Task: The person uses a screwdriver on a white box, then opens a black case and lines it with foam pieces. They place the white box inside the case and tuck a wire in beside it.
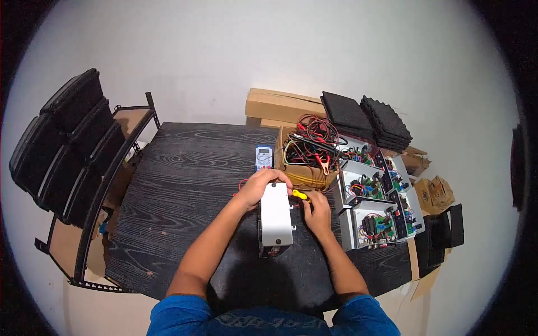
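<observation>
A blue multimeter (pixel 263 157) lies beside a cable-filled cardboard box (pixel 305 150).

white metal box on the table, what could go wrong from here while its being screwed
1. The left hand steadies only the far end of the white metal box, so it might twist under the yellow-handled screwdriver.
2. The right hand sits close to the tip; a slip could jab it.
3. The multimeter and red lead lie just behind and could get knocked.

Even, moderately bright overhead light; soft shadows. Strong fisheye distortion, black vignette at corners. Centre sharp, periphery slightly soft; no glare.
</observation>
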Available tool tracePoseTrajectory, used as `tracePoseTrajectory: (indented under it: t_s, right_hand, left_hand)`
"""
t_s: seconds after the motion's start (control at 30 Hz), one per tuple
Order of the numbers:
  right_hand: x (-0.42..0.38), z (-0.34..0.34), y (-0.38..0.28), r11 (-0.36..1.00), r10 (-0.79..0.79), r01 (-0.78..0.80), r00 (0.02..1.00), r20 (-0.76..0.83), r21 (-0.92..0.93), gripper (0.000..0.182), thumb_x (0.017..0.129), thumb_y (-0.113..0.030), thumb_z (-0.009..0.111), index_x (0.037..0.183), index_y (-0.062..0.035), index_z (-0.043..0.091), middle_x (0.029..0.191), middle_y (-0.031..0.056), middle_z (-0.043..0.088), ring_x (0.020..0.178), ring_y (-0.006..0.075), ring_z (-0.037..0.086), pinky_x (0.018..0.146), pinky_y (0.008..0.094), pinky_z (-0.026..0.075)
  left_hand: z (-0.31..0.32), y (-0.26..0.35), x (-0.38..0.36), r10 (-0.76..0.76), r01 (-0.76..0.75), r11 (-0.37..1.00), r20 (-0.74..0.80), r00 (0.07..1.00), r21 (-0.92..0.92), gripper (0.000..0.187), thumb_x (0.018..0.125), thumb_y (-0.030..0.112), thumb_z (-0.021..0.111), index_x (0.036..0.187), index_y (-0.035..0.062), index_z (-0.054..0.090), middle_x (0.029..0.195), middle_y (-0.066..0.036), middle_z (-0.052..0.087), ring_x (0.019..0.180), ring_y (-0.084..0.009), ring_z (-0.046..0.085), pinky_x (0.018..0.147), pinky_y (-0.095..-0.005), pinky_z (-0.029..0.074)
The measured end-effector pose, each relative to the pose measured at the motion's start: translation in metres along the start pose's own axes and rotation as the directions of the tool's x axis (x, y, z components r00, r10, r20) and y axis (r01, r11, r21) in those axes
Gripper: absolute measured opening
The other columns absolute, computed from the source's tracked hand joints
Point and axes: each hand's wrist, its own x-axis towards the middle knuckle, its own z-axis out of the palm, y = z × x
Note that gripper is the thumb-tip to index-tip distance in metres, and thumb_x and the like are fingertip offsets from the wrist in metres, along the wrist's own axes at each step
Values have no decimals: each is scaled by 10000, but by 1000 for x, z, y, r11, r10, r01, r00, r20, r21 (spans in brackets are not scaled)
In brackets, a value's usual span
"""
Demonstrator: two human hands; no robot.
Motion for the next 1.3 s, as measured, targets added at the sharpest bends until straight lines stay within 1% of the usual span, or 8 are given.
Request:
tracePoseTrajectory:
  t_s: [0.2, 0.3, 0.5, 0.63, 0.67, 0.77, 1.0, 1.3]
  right_hand:
    - [-10, 6, 15, 991, 52, -44, 997, 63, -123, 305, 899, -101, 749, 1199, -61, 709, 1208, 121, 694, 1115, 339, 650, 955, 458, 497]
    - [-12, 8, 14, 988, 73, -61, 994, 79, -140, 310, 899, -109, 751, 1204, -72, 711, 1209, 103, 694, 1119, 325, 646, 950, 455, 491]
    - [-13, 12, 16, 983, 95, -80, 992, 82, -166, 304, 906, -123, 747, 1204, -76, 708, 1208, 97, 696, 1111, 319, 647, 942, 457, 487]
    - [-13, 12, 15, 983, 128, -117, 990, 66, -143, 291, 912, -111, 739, 1197, -60, 708, 1203, 128, 707, 1106, 349, 656, 947, 462, 489]
    - [-12, 12, 15, 983, 136, -128, 989, 52, -129, 286, 913, -104, 737, 1193, -54, 710, 1204, 141, 712, 1108, 363, 660, 952, 464, 490]
    - [-6, 12, 12, 995, 74, -76, 997, -33, -71, 299, 924, -106, 730, 1217, -51, 706, 1200, 153, 716, 1118, 366, 663, 951, 464, 496]
    - [8, 22, -2, 1000, 2, -3, 1000, -8, -28, 316, 927, -130, 751, 1231, -59, 703, 1214, 128, 727, 1123, 334, 670, 938, 455, 505]
    - [12, 22, 4, 980, 122, -118, 992, -18, 163, 299, 951, -36, 706, 1244, 10, 667, 1292, 211, 686, 1208, 404, 663, 1018, 428, 536]
  left_hand:
    - [3, 13, -4, 146, -126, 968, -75, 986, 219, 354, 1074, 208, 498, 1004, -35, 746, 946, -125, 772, 881, -157, 719, 831, -288, 564]
    - [11, 28, -13, 155, -92, 923, -142, 978, 374, 298, 1068, 165, 528, 1004, -24, 749, 933, -92, 769, 886, -146, 706, 839, -287, 548]
    - [35, 54, -33, 263, -162, 714, -46, 964, 681, 229, 1028, 163, 614, 1044, -19, 752, 952, -101, 769, 907, -157, 710, 852, -339, 552]
    - [45, 54, -39, 332, -205, 533, 20, 943, 821, 231, 988, 204, 682, 1069, -3, 742, 1010, -167, 759, 953, -307, 735, 865, -408, 564]
    - [47, 56, -42, 304, -183, 520, 20, 952, 834, 248, 972, 229, 696, 1091, 16, 739, 1072, -181, 749, 1028, -374, 711, 909, -443, 558]
    - [45, 51, -44, 313, -185, 403, 55, 948, 896, 265, 961, 248, 699, 1107, 31, 739, 1110, -177, 744, 1079, -371, 693, 954, -458, 543]
    - [47, 54, -42, 274, -180, 417, 66, 960, 891, 268, 944, 261, 694, 1092, 42, 745, 1111, -178, 739, 1084, -378, 681, 963, -467, 536]
    - [50, 55, -44, 264, -151, 395, 46, 963, 906, 253, 940, 253, 684, 1070, 46, 748, 1121, -170, 742, 1095, -381, 681, 979, -473, 532]
